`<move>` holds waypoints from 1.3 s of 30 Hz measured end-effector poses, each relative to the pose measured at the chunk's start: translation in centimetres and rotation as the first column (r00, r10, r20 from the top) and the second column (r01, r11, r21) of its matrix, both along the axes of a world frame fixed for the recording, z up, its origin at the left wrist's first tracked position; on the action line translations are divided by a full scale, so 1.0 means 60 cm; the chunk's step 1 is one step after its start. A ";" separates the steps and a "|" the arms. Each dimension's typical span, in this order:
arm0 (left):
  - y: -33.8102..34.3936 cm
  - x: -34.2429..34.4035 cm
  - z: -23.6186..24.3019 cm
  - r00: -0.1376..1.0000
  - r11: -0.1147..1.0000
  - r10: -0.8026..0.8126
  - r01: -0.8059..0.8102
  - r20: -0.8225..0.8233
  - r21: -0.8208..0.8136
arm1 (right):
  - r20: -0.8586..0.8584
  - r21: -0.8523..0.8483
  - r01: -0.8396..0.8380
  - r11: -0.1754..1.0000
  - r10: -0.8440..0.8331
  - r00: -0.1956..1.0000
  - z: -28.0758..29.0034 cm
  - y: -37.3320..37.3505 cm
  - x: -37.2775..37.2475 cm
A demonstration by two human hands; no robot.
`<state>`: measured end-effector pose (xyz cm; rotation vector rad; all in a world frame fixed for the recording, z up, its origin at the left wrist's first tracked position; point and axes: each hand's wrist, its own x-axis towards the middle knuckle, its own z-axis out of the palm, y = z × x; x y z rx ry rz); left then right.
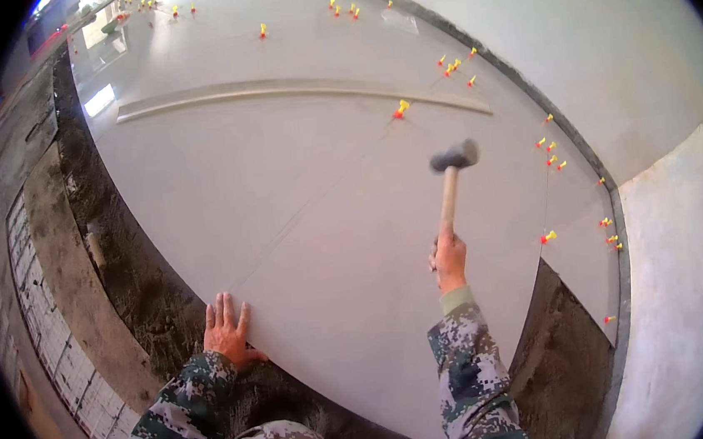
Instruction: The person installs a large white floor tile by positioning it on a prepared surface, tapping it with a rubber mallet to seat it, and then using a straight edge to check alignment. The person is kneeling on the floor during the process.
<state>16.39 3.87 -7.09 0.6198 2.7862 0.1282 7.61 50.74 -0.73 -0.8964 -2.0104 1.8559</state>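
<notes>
My right hand [449,258] is wrapped round the wooden handle of a rubber mallet [455,157]. Its dark, slightly blurred head is over a large glossy light-grey floor tile [354,244]; whether it touches the tile I cannot tell. At the tile's near left edge my left hand [227,331] lies flat, fingers spread, holding nothing. A thin joint line runs from near those fingers to a red-and-yellow tile leveling clip [401,110]. Another clip [548,236] stands in a joint to the right of the mallet.
A long straightedge bar [273,89] lies across the tiles beyond the mallet. Several more clips stand along the joints near the wall [682,274]. Dark mortar [564,351] shows at the lower right and along the left tile edge. Stacked tiles or panels [59,320] lie far left.
</notes>
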 end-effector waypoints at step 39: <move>0.184 -0.162 -0.052 0.944 0.944 0.309 -0.289 -0.118 0.160 | -0.003 0.077 -0.118 0.990 0.119 0.993 -0.013 -0.020 -0.014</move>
